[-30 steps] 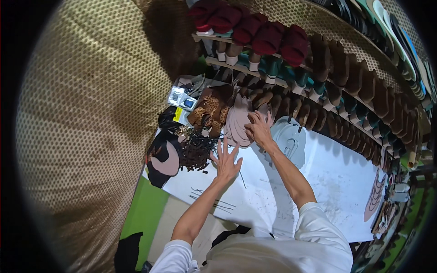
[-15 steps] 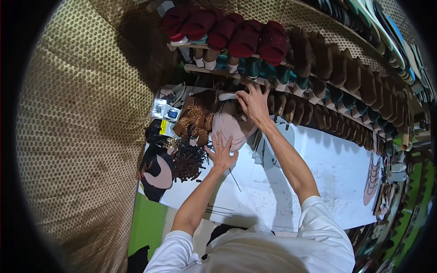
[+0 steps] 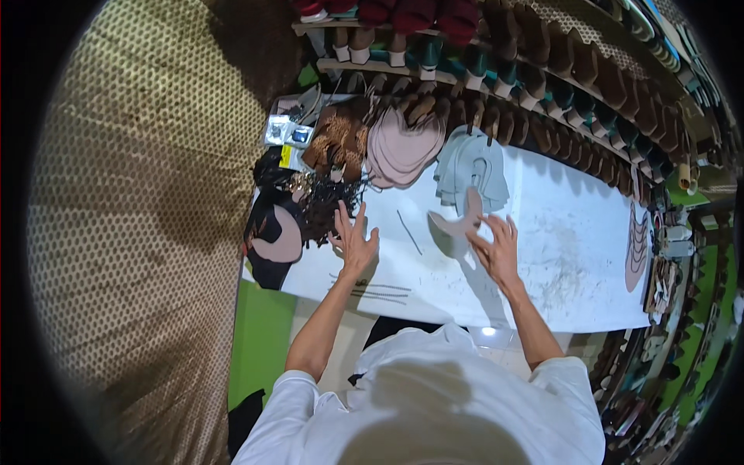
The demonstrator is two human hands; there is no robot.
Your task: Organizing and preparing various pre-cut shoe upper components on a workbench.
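A pale pink crescent-shaped piece (image 3: 460, 224) is pinched at its right end by the fingers of my right hand (image 3: 500, 249), above the white tabletop. Behind it lies a pile of grey curved pieces (image 3: 470, 167). My left hand (image 3: 356, 242) has its fingers spread and holds nothing. Beside that hand is a heap of small dark brown pieces (image 3: 316, 217). Further back sits a stack of pink curved pieces (image 3: 399, 151), with brown and leopard-print pieces (image 3: 335, 139) to its left. A thin dark strip (image 3: 410, 232) lies between my hands.
Racks of shoes (image 3: 496, 81) run along the table's far side. Another pink crescent (image 3: 284, 239) rests on black material at the left. Several thin dark strips (image 3: 385, 293) lie near the front edge of the white table (image 3: 573, 287). A patterned gold curtain (image 3: 147, 217) hangs at the left.
My right hand has come back from the far racks toward me, now with the pink crescent piece. My left hand has left the pink stack and drawn nearer. The view has tilted down.
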